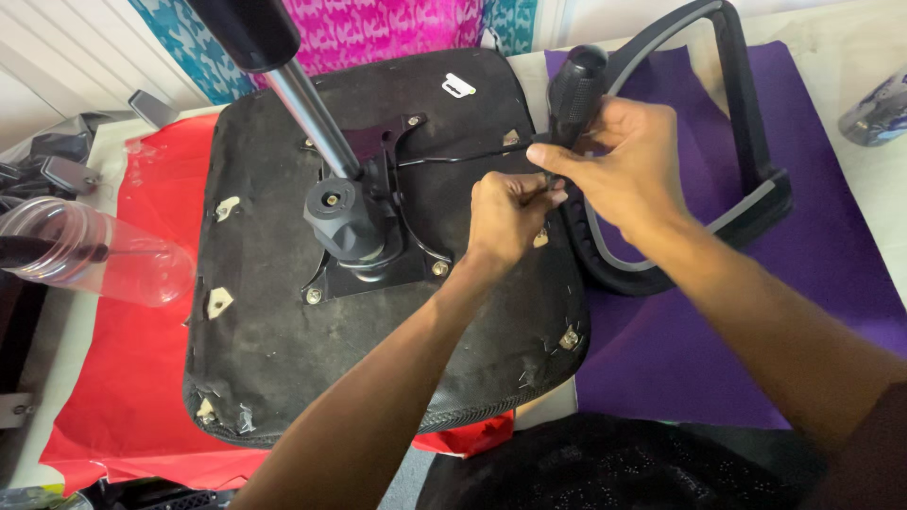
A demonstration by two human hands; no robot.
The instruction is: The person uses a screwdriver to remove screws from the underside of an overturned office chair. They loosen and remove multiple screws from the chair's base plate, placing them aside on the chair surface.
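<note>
An upturned black chair seat [283,321] lies on the table, its metal mechanism plate [373,151] and grey knob [342,215] facing up, with a silver gas-lift column [307,104] rising from it. My right hand [619,165] grips a black-handled screwdriver [574,90], held upright at the seat's right edge. My left hand [505,215] pinches at the screwdriver's tip where a black armrest [727,142] meets the seat. The tip itself is hidden by my fingers.
A purple sheet [831,274] lies under the armrest, a red sheet [123,378] under the seat's left side. A clear plastic bottle [90,255] lies at the left. Black parts [57,165] sit at far left, a can [879,109] at far right.
</note>
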